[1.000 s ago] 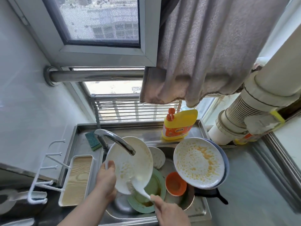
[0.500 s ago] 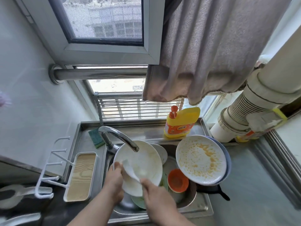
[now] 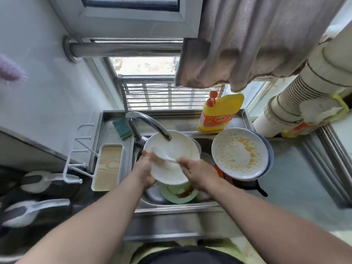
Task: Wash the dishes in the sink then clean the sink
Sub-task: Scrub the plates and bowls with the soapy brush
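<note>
head view, looking down over a steel sink (image 3: 179,206) at centre frame. at far left, a white hook rack (image 3: 80,149) and a wood-grain tray (image 3: 108,166) just beside the sink's left rim; a green sponge (image 3: 122,127) behind, near the tap (image 3: 148,124). left of centre, left hand (image 3: 145,168) gripping the near-left rim of a white plate (image 3: 171,157), tilted up under the tap's spout. right of it, right hand (image 3: 198,172) pinching the handle of a white spoon (image 3: 162,154), bowl end laid across the plate's face. below the plate, a green dish (image 3: 179,193) with brown residue down in the basin. further right, a soiled white plate (image 3: 240,153) stacked on a blue one, propped on the sink's right edge over a dark pan handle (image 3: 255,188). yellow detergent bottle (image 3: 219,113) on the back ledge.

likely step: scraping or rinsing the first plate; most dishes not yet washed, sink cleaning far off. next move probably calls for turning the plate under the spout while keeping a firm hold on its wet rim.

little room: spout close above the plate, stacked plates just to the right and perched on an edge, basin crowded below. open counter at lower right of the frame.
</note>
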A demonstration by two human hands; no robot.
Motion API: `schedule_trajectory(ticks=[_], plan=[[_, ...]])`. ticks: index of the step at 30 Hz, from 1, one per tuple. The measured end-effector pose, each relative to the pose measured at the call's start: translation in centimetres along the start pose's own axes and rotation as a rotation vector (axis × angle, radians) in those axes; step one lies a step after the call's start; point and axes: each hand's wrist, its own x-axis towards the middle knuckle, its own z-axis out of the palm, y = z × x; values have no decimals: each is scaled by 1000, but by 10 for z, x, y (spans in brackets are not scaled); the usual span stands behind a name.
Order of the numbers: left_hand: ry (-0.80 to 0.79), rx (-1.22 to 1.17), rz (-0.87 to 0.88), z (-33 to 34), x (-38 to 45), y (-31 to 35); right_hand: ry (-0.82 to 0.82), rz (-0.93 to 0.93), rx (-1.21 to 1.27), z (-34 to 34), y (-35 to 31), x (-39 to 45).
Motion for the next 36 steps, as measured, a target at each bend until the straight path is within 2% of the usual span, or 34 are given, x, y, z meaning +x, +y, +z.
schedule_trajectory(ticks=[5,7,10,13,16,20,23,27,30,32,36], plan=[[37,-8,17,-1,1,16,18,171,-182,-36,45,-2],[83,8,11,-18,24,18,-38,122,-215,-26,51,-25],[114,86,9,-39,54,9,-114,4,-152,-2,18,-39],[19,99,13,-13,3,10,29,-4,-55,5,-16,-16],[-60,99,64,-2,-18,14,131,142,-100,-14,2,-3],[-38,119,120,-15,-5,25,7,178,-144,-11,43,-57],[-54,147,154,-12,-7,11,-86,94,-59,24,13,-77],[-169,134,103,-3,-14,-4,89,101,41,17,-14,-35],[-140,115,117,-7,-12,3,141,218,-53,-14,21,-25],[-140,104,118,-9,-11,5,138,224,-79,-23,50,-40],[-107,180,123,6,-11,-3,232,220,165,-23,97,-79]])
